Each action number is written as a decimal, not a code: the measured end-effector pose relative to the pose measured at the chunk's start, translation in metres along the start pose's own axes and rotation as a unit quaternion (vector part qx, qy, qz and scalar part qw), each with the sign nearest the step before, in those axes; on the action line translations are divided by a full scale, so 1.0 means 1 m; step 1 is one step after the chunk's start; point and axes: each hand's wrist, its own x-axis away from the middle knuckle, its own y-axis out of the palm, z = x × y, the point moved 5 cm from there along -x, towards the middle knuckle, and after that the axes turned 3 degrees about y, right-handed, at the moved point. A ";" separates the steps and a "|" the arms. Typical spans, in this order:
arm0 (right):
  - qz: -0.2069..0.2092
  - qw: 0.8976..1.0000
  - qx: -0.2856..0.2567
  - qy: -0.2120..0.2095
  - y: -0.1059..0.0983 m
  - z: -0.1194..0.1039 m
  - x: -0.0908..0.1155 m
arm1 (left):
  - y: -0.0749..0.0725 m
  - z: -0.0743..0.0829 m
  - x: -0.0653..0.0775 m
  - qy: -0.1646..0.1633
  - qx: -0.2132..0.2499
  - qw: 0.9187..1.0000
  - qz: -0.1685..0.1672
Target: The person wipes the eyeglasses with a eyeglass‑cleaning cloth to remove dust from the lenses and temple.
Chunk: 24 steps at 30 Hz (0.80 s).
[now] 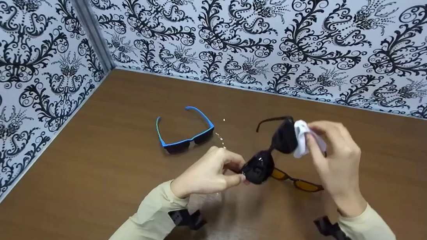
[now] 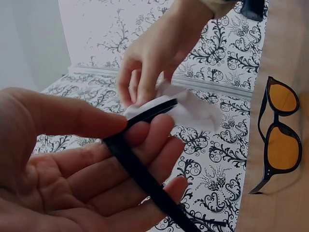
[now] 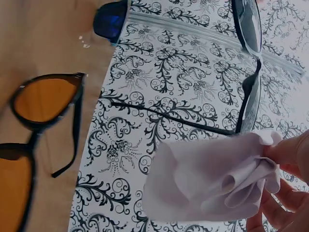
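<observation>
My left hand (image 1: 214,173) pinches a pair of black sunglasses (image 1: 260,167) by the outer edge of one lens, thumb in front. The sunglasses are tilted in the air, one temple sticking out toward the back. In my right hand (image 1: 335,159) is a white cloth (image 1: 301,138), bunched between thumb and fingers at the far lens's outer edge. The right wrist view has the cloth (image 3: 203,179) hanging loosely from the fingers beside the frame. Thumb and fingertips of the left hand (image 2: 72,159) grip the frame near the hinge in the left wrist view.
Blue-framed sunglasses (image 1: 187,143) lie with temples spread, left of the hands. Orange-lensed glasses (image 1: 305,185) with a dark frame lie on the brown table (image 1: 121,99), partly behind the held pair. Patterned panels (image 1: 245,33) stand along the back and left.
</observation>
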 end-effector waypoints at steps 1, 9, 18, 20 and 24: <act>-0.003 1.000 0.001 -0.001 0.001 0.000 -0.003 | 0.001 0.000 0.000 0.005 -0.011 1.000 -0.007; -0.078 0.995 0.008 -0.063 0.014 -0.006 -0.010 | 0.001 0.004 0.000 0.027 -0.070 0.997 -0.015; -0.195 0.966 0.005 -0.172 0.025 -0.020 0.007 | -0.007 -0.002 0.000 0.012 -0.056 0.998 0.007; -0.210 0.962 0.034 -0.170 0.023 -0.018 0.007 | -0.008 -0.003 0.001 0.011 -0.062 0.998 0.007; -0.210 0.965 0.093 -0.124 0.017 -0.008 0.001 | -0.008 -0.003 0.001 0.006 -0.073 0.997 -0.007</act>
